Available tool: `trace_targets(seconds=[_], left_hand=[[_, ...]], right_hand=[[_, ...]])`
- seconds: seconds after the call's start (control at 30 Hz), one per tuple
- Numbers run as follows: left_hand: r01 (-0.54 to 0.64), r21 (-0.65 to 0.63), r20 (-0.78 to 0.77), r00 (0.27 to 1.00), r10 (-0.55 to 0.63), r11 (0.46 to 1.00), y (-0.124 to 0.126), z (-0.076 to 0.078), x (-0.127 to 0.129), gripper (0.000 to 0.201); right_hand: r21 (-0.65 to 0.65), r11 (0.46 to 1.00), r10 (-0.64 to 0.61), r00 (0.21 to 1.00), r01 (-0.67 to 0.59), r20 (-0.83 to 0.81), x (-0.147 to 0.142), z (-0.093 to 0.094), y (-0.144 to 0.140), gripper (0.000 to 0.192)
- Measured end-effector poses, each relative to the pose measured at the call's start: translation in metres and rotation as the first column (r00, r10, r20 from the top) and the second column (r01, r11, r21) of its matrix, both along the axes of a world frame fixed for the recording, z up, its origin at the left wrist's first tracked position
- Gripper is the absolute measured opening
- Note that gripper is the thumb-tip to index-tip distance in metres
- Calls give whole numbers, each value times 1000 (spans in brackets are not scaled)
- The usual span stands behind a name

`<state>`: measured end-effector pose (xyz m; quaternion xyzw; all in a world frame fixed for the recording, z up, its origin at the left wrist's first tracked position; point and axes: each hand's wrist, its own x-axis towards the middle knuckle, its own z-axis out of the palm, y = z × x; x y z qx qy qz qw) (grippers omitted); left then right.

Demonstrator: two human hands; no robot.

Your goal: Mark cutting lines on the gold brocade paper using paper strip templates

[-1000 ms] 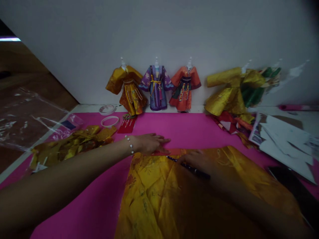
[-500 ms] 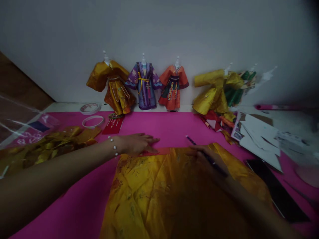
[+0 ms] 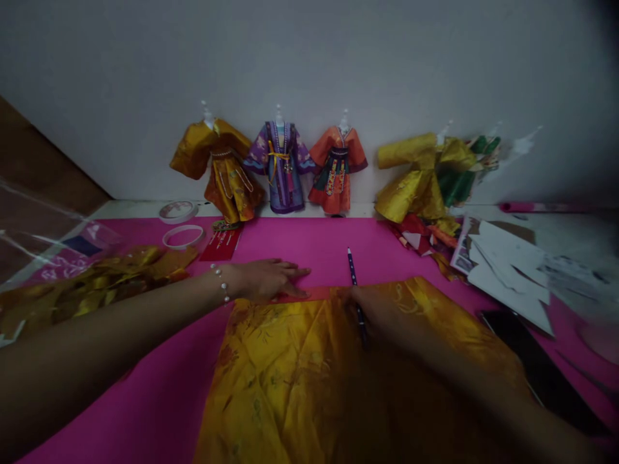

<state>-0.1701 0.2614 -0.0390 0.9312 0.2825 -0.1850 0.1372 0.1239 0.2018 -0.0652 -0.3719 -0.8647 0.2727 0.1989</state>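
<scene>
A large piece of golden-yellow patterned fabric (image 3: 290, 361) lies creased over the pink sheet. My left hand (image 3: 265, 280), a beaded bracelet (image 3: 222, 283) at its wrist, rests flat with fingers stretched along the fabric's far edge. Under those fingers shows a thin reddish strip (image 3: 316, 295). My right hand (image 3: 370, 309) lies on the fabric near the same edge, closed around a dark dotted pen (image 3: 353, 267). The pen's one end points away from me, over the pink sheet. Part of the fabric is hidden under my right forearm.
Several small dressed figures, among them a purple robe (image 3: 285, 167), stand along the wall. Rolls of tape (image 3: 184, 237) and a red card (image 3: 220, 245) lie at left, near golden scraps (image 3: 111, 277). White paper pieces (image 3: 507, 270) and a black phone-like slab (image 3: 541, 374) are at right.
My right hand has moved left along the fabric's far edge, and the pen has swung from slanted to nearly upright in view. My left hand has stayed in place.
</scene>
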Motion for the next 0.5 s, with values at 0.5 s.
trace_targets(seconds=[0.5], left_hand=[[6,4,25,1000,-6,1000,1,-2,-1,61]], right_hand=[[27,994,-105,991,108,-85,-9,-9,21,19]])
